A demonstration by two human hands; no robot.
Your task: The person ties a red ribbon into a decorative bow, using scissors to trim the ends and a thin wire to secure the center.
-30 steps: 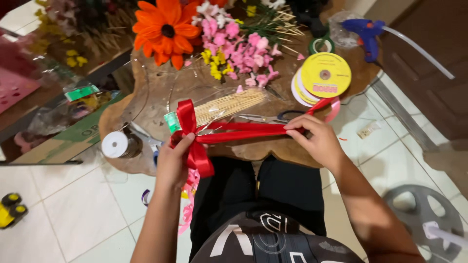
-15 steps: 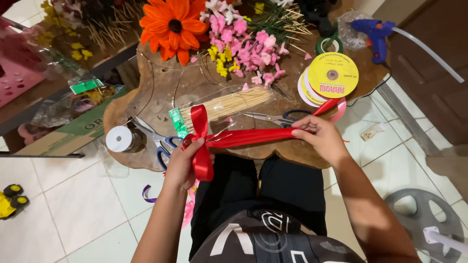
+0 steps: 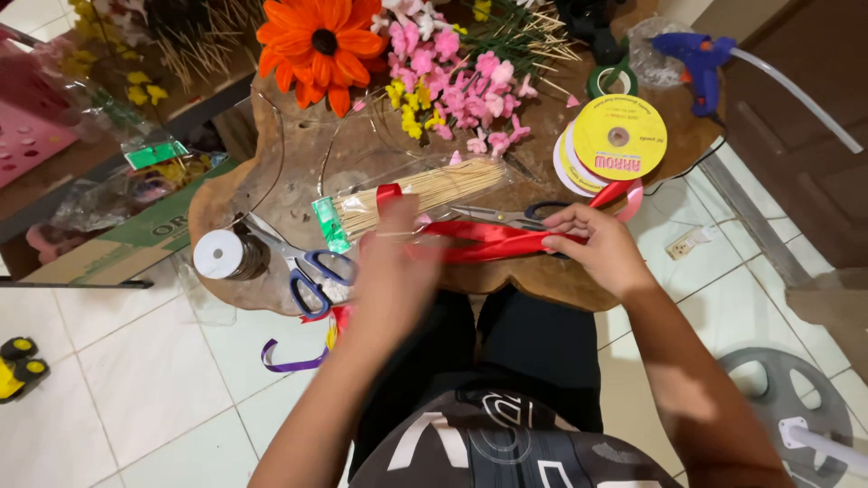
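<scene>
Above a wooden table (image 3: 271, 194), the left hand (image 3: 391, 271), motion-blurred with its grip unclear, meets a red ribbon (image 3: 493, 242); the right hand (image 3: 599, 248) pinches the ribbon's other end, forearm angled inward.

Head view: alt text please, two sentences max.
Both hands hold a red satin ribbon over a wooden table: the blurred left hand grips one end, the right hand pinches the red ribbon near its yellow spool. Bamboo skewers, blue-handled scissors and artificial flowers lie around.
</scene>
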